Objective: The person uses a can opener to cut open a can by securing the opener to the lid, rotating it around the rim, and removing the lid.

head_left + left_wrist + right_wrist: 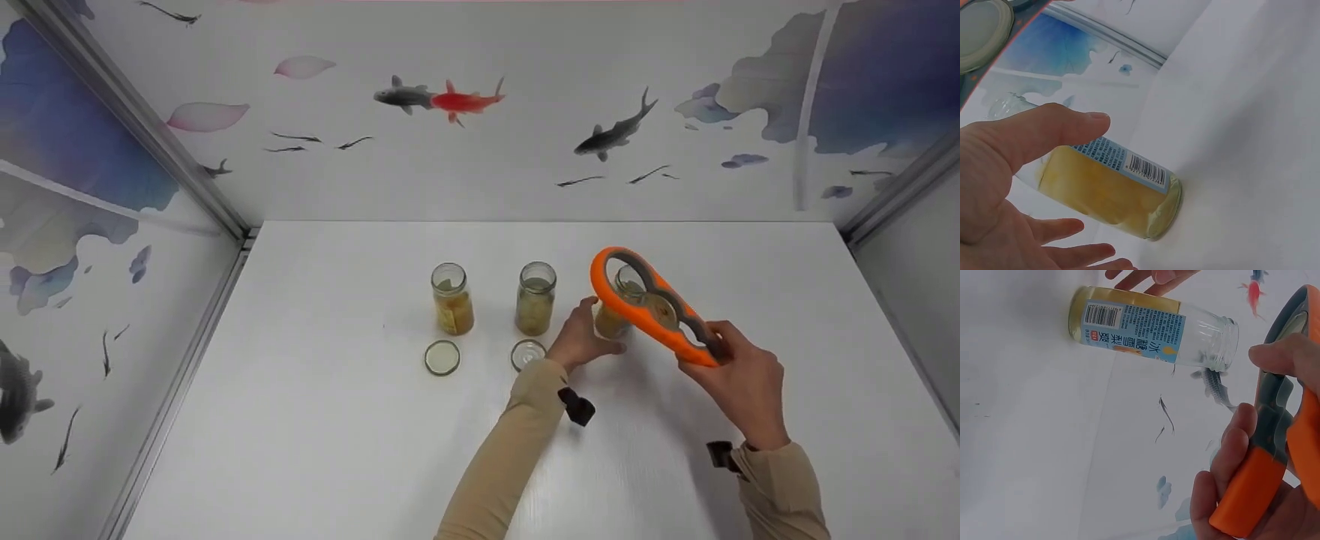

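My right hand (744,384) grips one end of an orange and grey multi-ring jar opener (651,330), raised beside and partly over the rightmost glass jar in the head view. A round metal lid (663,309) sits in one of the opener's rings. That jar (1129,326) stands upright without a lid, has a blue label with a barcode, and holds yellowish contents. Around it is my left hand (583,341), thumb on one side and fingers on the other; in the left wrist view the fingers (1075,256) are spread and stand off the glass.
Two more lidless jars with yellowish contents stand to the left, the far-left jar (454,309) and the middle jar (535,309). A lid lies before each: the left lid (442,358) and the middle lid (526,352), partly behind my left forearm. Printed walls border the white table (315,450).
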The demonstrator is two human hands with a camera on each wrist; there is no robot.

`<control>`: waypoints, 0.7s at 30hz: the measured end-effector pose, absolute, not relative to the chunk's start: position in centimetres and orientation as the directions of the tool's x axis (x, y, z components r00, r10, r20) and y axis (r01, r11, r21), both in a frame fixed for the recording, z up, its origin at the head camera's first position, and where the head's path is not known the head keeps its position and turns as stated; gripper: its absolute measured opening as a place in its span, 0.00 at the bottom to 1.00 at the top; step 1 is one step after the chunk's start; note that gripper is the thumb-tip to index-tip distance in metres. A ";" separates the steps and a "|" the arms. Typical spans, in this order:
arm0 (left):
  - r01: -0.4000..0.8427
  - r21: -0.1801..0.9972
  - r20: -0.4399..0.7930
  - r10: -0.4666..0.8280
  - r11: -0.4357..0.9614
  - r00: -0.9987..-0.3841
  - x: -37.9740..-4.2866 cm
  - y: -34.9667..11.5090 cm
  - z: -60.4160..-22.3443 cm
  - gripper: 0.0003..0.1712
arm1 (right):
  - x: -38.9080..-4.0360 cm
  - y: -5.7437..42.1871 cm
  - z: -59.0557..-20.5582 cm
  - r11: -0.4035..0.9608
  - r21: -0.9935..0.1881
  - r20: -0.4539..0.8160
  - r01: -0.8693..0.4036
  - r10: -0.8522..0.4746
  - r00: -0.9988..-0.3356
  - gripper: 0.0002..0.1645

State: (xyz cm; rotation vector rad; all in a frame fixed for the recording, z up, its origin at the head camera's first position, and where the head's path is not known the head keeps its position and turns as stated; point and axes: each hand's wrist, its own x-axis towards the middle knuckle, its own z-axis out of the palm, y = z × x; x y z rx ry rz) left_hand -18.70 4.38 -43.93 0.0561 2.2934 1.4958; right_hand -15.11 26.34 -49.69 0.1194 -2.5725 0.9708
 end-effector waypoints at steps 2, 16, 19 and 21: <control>-0.213 0.857 -0.341 0.206 0.470 -0.917 -21.2 5.9 -49.8 0.44 | -15.1 26.4 -49.8 0.764 -0.609 0.386 -0.216 0.047 -0.921 0.20; -0.117 0.879 -0.303 0.353 0.462 -0.885 -20.2 4.1 -53.9 0.41 | -14.7 26.2 -50.2 0.777 -0.559 0.373 -0.289 -0.075 -0.925 0.22; -0.109 0.902 -0.288 0.397 0.417 -0.872 -19.9 3.5 -54.1 0.41 | -14.6 26.0 -50.4 0.775 -0.561 0.346 -0.291 -0.100 -0.933 0.24; -0.085 0.920 -0.257 0.426 0.383 -0.868 -19.7 3.0 -54.2 0.38 | -14.5 25.9 -50.5 0.771 -0.560 0.334 -0.302 -0.123 -0.935 0.25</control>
